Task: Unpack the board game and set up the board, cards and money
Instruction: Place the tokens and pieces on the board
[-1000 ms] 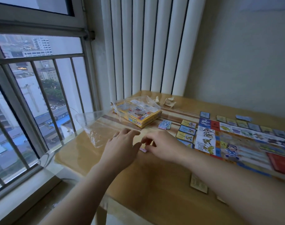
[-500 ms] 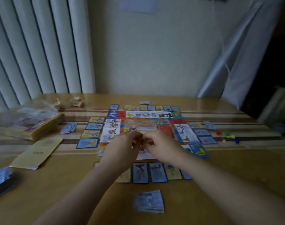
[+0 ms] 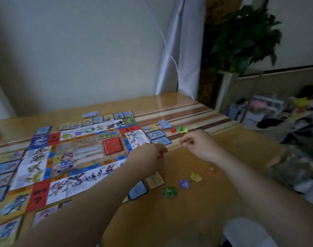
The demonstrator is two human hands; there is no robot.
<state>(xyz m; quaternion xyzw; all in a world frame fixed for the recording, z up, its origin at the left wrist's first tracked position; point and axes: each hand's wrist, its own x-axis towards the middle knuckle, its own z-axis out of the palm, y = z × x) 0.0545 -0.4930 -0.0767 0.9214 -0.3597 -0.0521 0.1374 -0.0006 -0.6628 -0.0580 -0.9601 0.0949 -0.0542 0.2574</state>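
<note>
- The long wooden desk with pale and dark stripes carries everything. The flat, colourful paper game board is spread open on its left and middle part.
- Small picture cards with blue and yellow borders ring the board. Three of them form a column along its right edge, with the nearest one just beyond the left hand.
- The left hand rests at the board's right edge with its back to the camera. Its fingers curl down out of sight, so I cannot tell whether they hold anything.
- The right hand hovers over bare wood to the right of that card column. Its fingers are drawn in close to the thumb as if pinching. Blur hides whether something tiny sits between them.
- A red deck of cards lies on the board's centre panel, well left of both hands.
- A thin bluish stack of paper money lies at the far end of the card column.
- Four flat flower-shaped tokens lie in a loose arc on the near side of the hands: green, purple, yellow and orange.
- Three small plastic pawns stand on a dark stripe: red, green and yellow.
- The pawns make a short left-to-right row. It lies just beyond the right hand's fingers, toward the wall.
- The right hand is plainly the nearer one, so my guess is that a short forward reach would bring it to the pawns.
</note>
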